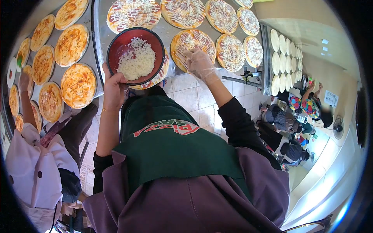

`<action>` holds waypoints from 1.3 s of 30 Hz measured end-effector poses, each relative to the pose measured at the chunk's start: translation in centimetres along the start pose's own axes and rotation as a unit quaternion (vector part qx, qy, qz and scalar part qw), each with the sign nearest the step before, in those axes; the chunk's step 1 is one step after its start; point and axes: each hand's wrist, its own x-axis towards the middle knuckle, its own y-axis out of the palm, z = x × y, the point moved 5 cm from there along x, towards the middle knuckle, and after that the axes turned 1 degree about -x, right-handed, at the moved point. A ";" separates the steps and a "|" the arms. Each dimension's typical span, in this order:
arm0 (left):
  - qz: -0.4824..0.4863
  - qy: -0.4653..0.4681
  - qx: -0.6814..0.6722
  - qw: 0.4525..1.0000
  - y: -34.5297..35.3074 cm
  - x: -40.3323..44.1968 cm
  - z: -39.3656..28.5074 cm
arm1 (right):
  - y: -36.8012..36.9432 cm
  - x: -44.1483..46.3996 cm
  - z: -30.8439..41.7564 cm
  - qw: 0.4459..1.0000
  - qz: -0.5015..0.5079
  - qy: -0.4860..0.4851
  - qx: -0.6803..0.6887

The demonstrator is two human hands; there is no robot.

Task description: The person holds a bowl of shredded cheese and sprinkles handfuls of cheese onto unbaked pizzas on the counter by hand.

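Note:
My left hand (115, 88), bare, grips the near left rim of a dark bowl with a red inside (116, 47), thumb over the edge. White grated cheese (138, 64) fills part of the bowl, which covers some of a pizza behind it. My right hand (202, 66), in a clear plastic glove, is over the near edge of a pizza (200, 42) with sauce stripes and white shreds. Its fingers are bunched and point down; what they hold, if anything, is hidden.
Several more topped pizzas (220, 15) cover the metal table (101, 23). On a left table lie pizzas with orange sauce (79, 85); a co-worker's hand (24, 82) reaches over them. Plain dough rounds (276, 62) fill a rack at right. Several people (285, 120) are beyond it.

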 end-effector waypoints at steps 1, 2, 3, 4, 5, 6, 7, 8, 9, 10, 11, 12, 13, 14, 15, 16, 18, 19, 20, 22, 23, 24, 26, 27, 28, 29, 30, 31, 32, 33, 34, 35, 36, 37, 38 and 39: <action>0.006 0.007 -0.005 1.000 0.1 0.1 0.0 | 0.3 -0.1 -0.2 1.000 0.000 0.000 0.000; 0.007 0.007 -0.004 1.000 0.3 0.1 0.1 | 0.7 -0.3 -0.5 0.999 -0.028 -0.018 0.023; 0.004 0.004 0.002 1.000 0.5 0.1 0.2 | 0.8 -0.5 -0.6 0.997 -0.057 -0.036 0.045; 0.002 0.000 0.008 1.000 0.6 0.2 0.3 | 1.0 -0.6 -0.7 0.997 -0.057 -0.035 0.045; 0.003 0.000 0.009 1.000 0.5 0.4 0.6 | 1.2 -0.8 -0.9 0.995 -0.070 -0.035 0.055; -0.002 0.001 0.019 1.000 0.5 0.7 1.0 | 1.2 -0.9 -1.0 0.994 -0.084 -0.036 0.065; -0.006 0.001 0.029 1.000 0.4 0.9 1.3 | 1.4 -0.9 -1.2 0.994 -0.085 -0.036 0.065; -0.006 0.001 0.030 1.000 0.5 1.0 1.4 | 1.7 -1.0 -1.5 0.993 -0.088 -0.031 0.070; 0.000 -0.004 0.041 0.999 1.1 0.9 1.4 | 1.7 -0.9 -1.7 0.992 -0.092 -0.027 0.075; 0.007 -0.010 0.051 0.999 1.6 0.9 1.4 | 1.6 -1.0 -1.9 0.992 -0.093 -0.027 0.076; 0.007 -0.010 0.052 0.999 1.9 1.1 1.8 | 1.4 -1.1 -2.3 0.992 -0.100 -0.016 0.077; 0.008 0.000 0.054 0.999 2.1 1.4 2.1 | 1.2 -1.2 -2.7 0.991 -0.107 -0.005 0.079; 0.008 0.009 0.056 0.998 2.4 1.7 2.3 | 1.1 -1.3 -2.9 0.991 -0.108 -0.004 0.080; 0.010 0.010 0.057 0.998 2.7 1.9 2.5 | 0.9 -1.3 -3.3 0.991 -0.114 0.012 0.064; 0.020 0.009 0.068 0.997 3.3 2.0 2.6 | 0.8 -1.3 -3.7 0.991 -0.120 0.028 0.048; 0.030 0.008 0.078 0.996 3.8 2.1 2.7 | 0.7 -1.2 -4.0 0.991 -0.121 0.030 0.048; 0.034 0.011 0.085 0.996 4.6 2.7 3.2 | -0.1 -1.0 -4.0 0.985 -0.156 0.016 0.069; 0.038 0.001 0.098 0.994 5.0 2.9 3.5 | -0.6 -1.0 -3.8 0.985 -0.158 0.019 0.070; 0.042 -0.007 0.111 0.993 5.5 3.1 3.7 | -1.2 -0.8 -3.8 0.985 -0.151 0.024 0.077; 0.039 0.021 0.105 0.993 6.1 3.8 4.3 | -3.0 -0.6 -3.0 0.985 -0.145 0.031 0.086; 0.049 0.012 0.116 0.992 6.4 4.2 4.6 | -3.8 -0.7 -3.0 0.976 -0.150 0.040 0.153; 0.059 0.002 0.127 0.990 6.7 4.3 4.8 | -4.7 -0.8 -2.8 0.962 -0.154 0.050 0.219; 0.073 -0.018 0.133 0.988 7.8 4.3 5.2 | -6.3 -1.0 -1.6 0.951 -0.155 0.052 0.262; 0.083 -0.036 0.138 0.986 8.5 4.2 5.4 | -6.5 -0.8 -0.7 0.957 -0.141 0.006 0.253; 0.093 -0.052 0.142 0.984 9.1 4.2 5.6 | -6.4 -0.6 0.1 0.961 -0.126 -0.041 0.242; 0.097 -0.053 0.144 0.983 9.7 4.1 5.6 | -5.1 -0.1 0.3 0.977 -0.061 -0.059 0.197; 0.110 -0.062 0.168 0.978 10.3 3.9 5.8 | -4.5 -0.2 0.8 0.977 -0.064 -0.056 0.196; 0.123 -0.071 0.191 0.971 10.9 3.8 5.9 | -3.9 -0.4 1.6 0.987 -0.067 -0.042 0.143; 0.127 -0.071 0.192 0.971 11.2 4.1 6.3 | -3.6 -0.7 2.5 0.993 -0.070 -0.028 0.089; 0.128 -0.052 0.195 0.971 11.4 4.4 6.7 | -3.3 -1.0 3.2 0.992 -0.018 0.027 0.121; 0.127 -0.034 0.198 0.971 11.5 4.7 7.0 | -2.6 -0.8 3.1 0.992 -0.019 0.028 0.122; 0.129 -0.016 0.197 0.972 11.5 4.8 7.3 | -1.6 -0.7 2.7 0.988 -0.041 0.016 0.148; 0.130 -0.015 0.197 0.972 11.4 5.1 7.9 | -1.7 -0.7 2.7 0.983 -0.063 0.004 0.172; 0.137 -0.012 0.177 0.975 11.4 5.4 8.5 | -2.0 -1.1 2.6 0.982 -0.106 0.010 0.157; 0.144 -0.010 0.157 0.977 11.3 5.8 8.9 | -2.0 -1.2 2.7 0.982 -0.107 0.010 0.157; 0.143 -0.008 0.157 0.977 11.6 5.6 8.6 | -2.3 -0.9 3.0 0.982 -0.092 0.009 0.166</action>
